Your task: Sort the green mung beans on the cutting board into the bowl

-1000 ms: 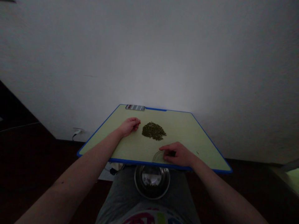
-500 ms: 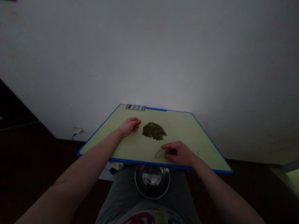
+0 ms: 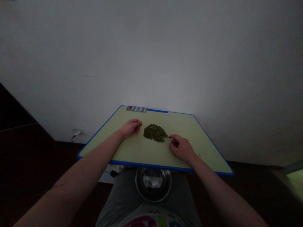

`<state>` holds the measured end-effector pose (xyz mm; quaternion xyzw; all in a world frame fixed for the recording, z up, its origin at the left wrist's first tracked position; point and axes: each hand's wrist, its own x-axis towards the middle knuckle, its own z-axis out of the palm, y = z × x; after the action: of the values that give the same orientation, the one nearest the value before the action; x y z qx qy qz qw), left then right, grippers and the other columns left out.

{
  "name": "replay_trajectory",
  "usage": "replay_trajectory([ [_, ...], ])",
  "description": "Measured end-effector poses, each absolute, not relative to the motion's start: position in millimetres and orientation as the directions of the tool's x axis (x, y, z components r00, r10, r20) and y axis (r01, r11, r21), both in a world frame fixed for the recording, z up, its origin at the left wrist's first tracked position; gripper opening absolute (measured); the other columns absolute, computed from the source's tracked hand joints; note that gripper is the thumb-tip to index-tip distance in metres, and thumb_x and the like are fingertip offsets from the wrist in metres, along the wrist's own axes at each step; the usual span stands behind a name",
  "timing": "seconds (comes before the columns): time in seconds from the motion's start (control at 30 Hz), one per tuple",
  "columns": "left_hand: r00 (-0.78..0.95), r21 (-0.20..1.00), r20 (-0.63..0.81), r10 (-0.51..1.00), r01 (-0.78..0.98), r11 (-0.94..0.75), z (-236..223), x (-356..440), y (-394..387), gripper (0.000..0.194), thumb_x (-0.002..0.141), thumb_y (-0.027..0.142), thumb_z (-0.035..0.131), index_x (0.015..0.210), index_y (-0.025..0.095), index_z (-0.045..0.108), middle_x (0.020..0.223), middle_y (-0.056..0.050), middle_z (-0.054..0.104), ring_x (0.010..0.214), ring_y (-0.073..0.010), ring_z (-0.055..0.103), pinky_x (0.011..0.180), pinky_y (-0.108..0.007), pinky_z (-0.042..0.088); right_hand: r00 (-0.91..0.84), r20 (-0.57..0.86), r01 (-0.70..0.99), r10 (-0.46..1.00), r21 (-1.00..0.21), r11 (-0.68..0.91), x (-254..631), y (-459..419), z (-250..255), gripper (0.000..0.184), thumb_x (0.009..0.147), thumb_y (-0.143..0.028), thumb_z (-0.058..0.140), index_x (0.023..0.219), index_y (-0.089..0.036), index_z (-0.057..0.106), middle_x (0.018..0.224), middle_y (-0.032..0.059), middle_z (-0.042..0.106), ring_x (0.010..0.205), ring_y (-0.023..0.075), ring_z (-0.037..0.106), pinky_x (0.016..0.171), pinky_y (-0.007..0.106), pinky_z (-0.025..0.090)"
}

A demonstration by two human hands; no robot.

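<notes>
"What's the left hand (image 3: pixel 131 128) doing?"

"It rests on the board (image 3: pixel 182 124), fingers loosely curled and partly open, with nothing in its hold that shows."

"And the right hand (image 3: pixel 182 148)?"

"It's half closed, with the thumb and fingers pinched on a clear plastic piece (image 3: pixel 168 138). That piece is so thin and faint in this light that its full shape can't be told. Its far end meets the right edge of the heap (image 3: pixel 154 133)."

"What does the heap look like, and where is it?"

"It's a low mound of dark olive-green, crumbly flakes, probably a dried herb, with a ragged outline and a small spur toward the plastic. It lies near the middle of the board, between the hands and just beside the left fingertips."

"What's around them?"

"The board is pale green with a blue edge, and a phone (image 3: pixel 136 109) lies at its far edge. Below the near edge, a steel bowl (image 3: pixel 153 184) sits on the person's grey shorts (image 3: pixel 120 198). Beyond the board stands a white wall (image 3: pixel 151 56), with a plugged-in socket (image 3: pixel 77 133) low on it at the left"
</notes>
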<state>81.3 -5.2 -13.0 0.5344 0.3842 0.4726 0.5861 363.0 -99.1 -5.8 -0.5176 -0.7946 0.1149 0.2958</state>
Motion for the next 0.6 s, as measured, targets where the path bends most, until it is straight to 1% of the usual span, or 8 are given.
replay_trajectory([
  [0.17,0.252,0.990,0.056,0.966,-0.139,-0.021,-13,82,-5,0.018,0.068,0.030,0.060,0.067,0.015,0.052,0.048,0.004,0.045,0.039,-0.0060,0.041,0.038,-0.020,0.028,-0.285,0.370,0.765,0.884,-0.467,0.442,362,-93,-7,0.035,0.075,-0.018,0.048,0.110,-0.019,0.055,0.073,0.0002,0.063,0.059,0.0118,0.053,0.061,0.024,0.039],
  [0.3,0.254,0.989,0.052,0.966,-0.148,-0.015,-12,82,-6,0.018,0.068,0.030,0.061,0.066,0.014,0.052,0.048,0.004,0.045,0.039,-0.0058,0.041,0.038,-0.020,0.028,-0.314,0.376,0.753,0.872,-0.460,0.470,358,-88,-7,0.037,0.077,-0.018,0.048,0.113,-0.018,0.054,0.075,0.0011,0.063,0.061,0.0122,0.053,0.063,0.024,0.040],
  [0.6,0.255,0.989,0.053,0.966,-0.145,-0.016,-12,81,-6,0.018,0.069,0.030,0.060,0.067,0.014,0.052,0.048,0.004,0.045,0.039,-0.0060,0.041,0.038,-0.020,0.028,-0.389,0.366,0.694,0.845,-0.488,0.530,357,-87,-8,0.035,0.078,-0.019,0.049,0.113,-0.020,0.054,0.074,0.0002,0.062,0.060,0.0119,0.052,0.063,0.024,0.039],
])
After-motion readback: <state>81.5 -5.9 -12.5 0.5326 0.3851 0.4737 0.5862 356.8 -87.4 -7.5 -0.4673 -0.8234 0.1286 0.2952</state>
